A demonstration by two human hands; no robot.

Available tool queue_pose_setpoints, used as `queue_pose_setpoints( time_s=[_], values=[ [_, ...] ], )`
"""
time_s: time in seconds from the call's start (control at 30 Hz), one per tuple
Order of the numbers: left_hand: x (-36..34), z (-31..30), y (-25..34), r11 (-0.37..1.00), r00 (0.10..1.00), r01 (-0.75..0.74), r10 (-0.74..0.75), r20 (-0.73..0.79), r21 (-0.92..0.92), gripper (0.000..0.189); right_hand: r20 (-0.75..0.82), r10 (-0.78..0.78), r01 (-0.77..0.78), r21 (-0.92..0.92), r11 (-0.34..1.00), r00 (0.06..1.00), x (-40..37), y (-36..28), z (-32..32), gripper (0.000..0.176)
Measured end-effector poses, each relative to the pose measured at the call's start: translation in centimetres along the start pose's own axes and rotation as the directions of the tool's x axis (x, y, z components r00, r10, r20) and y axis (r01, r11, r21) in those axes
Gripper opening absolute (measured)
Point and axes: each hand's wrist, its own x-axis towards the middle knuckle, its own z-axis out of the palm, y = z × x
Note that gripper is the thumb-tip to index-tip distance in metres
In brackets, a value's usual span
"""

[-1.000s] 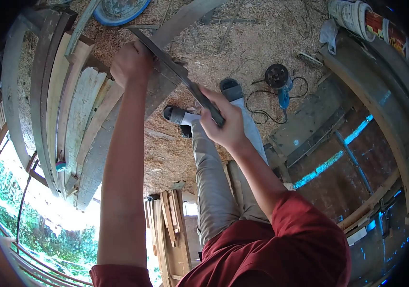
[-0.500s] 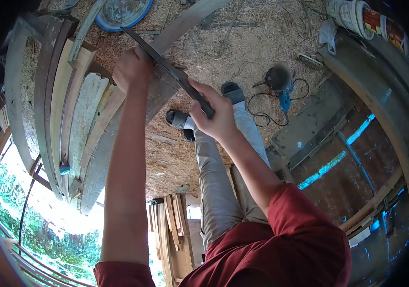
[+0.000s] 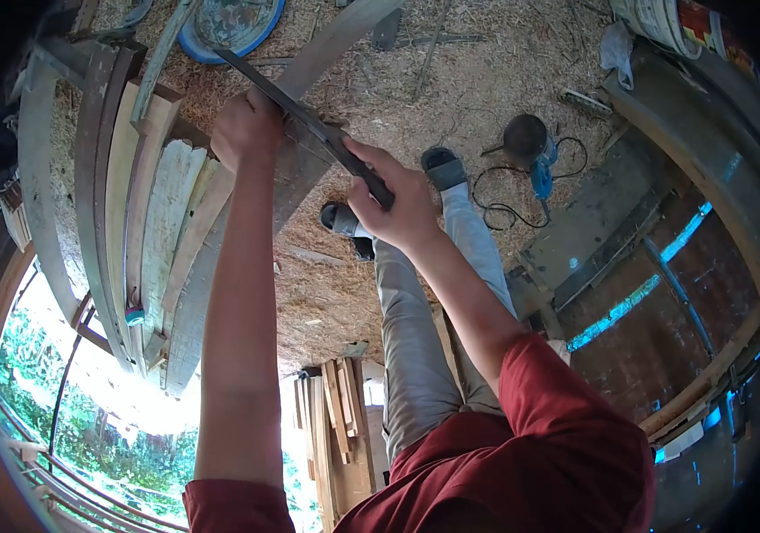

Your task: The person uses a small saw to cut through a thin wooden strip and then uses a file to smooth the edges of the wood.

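Note:
My right hand is closed around the dark handle of a handsaw, whose long, narrow blade is seen nearly edge-on. The blade slants up and left, crossing over a grey wooden plank. Close beside the blade, my left hand is curled on the plank, with its fingers partly hidden. The saw's teeth and any cut in the wood cannot be made out.
Several curved boards stand at left. A blue-rimmed basin sits at the top. Right of my slippered feet lies a blue power tool with its cord. Buckets lie at top right. Shavings cover the floor.
The saw and my right hand have slid a little up and left along the blade's line. My left hand stays in place on the plank. The whole view has shifted slightly.

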Motion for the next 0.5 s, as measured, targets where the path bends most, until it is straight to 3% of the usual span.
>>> queue_pose_setpoints(
  time_s=[0.2,0.23,0.3,0.37,0.5],
  values=[
    [-0.1,0.0,0.1,1.000,0.999,-0.015,0.015,-0.035,-0.001,0.054,-0.153,-0.239,0.245,0.021,0.969,0.959,-3.4,3.4,-1.5,0.048],
    [0.1,0.1,0.0,1.000,1.000,-0.002,0.002,-0.026,0.009,0.055,-0.154,-0.235,0.241,0.020,0.970,0.960,-2.8,2.0,-1.6,0.048],
    [0.1,0.3,0.0,1.000,1.000,0.014,-0.013,-0.018,0.014,0.056,-0.023,-0.038,0.038,0.003,0.999,0.999,-0.8,-0.5,-1.2,0.048],
    [0.3,0.1,-0.2,0.999,0.999,0.035,-0.035,0.038,-0.002,0.061,-0.022,-0.041,0.042,0.029,0.999,0.999,0.4,-0.4,-0.2,0.048],
    [0.0,-0.2,0.2,1.000,1.000,0.005,-0.004,-0.021,0.010,0.058,-0.089,-0.117,0.120,0.019,0.993,0.989,-2.5,1.3,-1.1,0.048]
  ],
)
